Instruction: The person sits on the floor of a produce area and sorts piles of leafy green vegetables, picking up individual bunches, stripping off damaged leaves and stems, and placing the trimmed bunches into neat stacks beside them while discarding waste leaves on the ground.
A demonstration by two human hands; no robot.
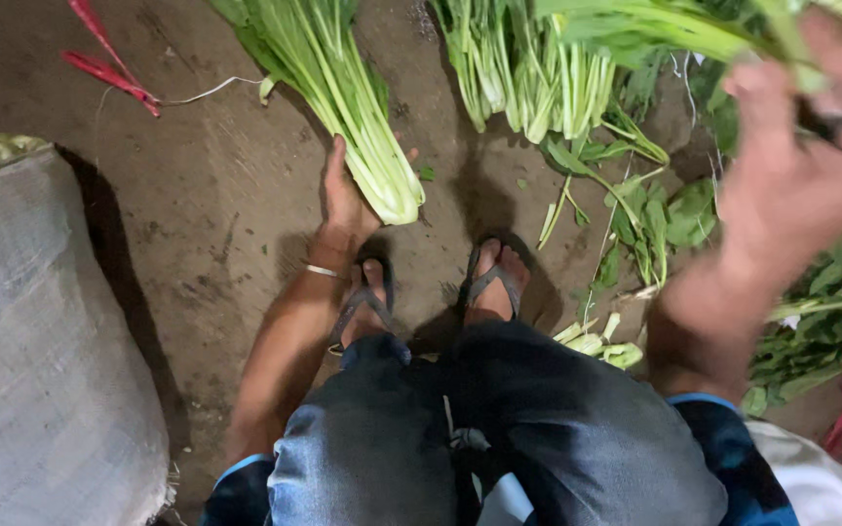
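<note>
Fingers [341, 161] of our left hand [345, 200] curl around the pale stalk end of a bunch of leafy greens [343, 93] lying on the dirt floor [216, 195] in the upper middle of the frame — we are grasping it low, near the cut base. Our right hand [796, 166] is raised at the upper right, blurred, clenched on green stems [674, 29] that run off toward the top edge. A second bunch [528, 73] lies just right of the first — apart from it. Loose leaves [650, 219] are scattered right of our sandalled feet [431, 287]. At the left edge stands a grey woven sack [41, 341]; a red strip [104, 63] lies at the upper left.
</note>
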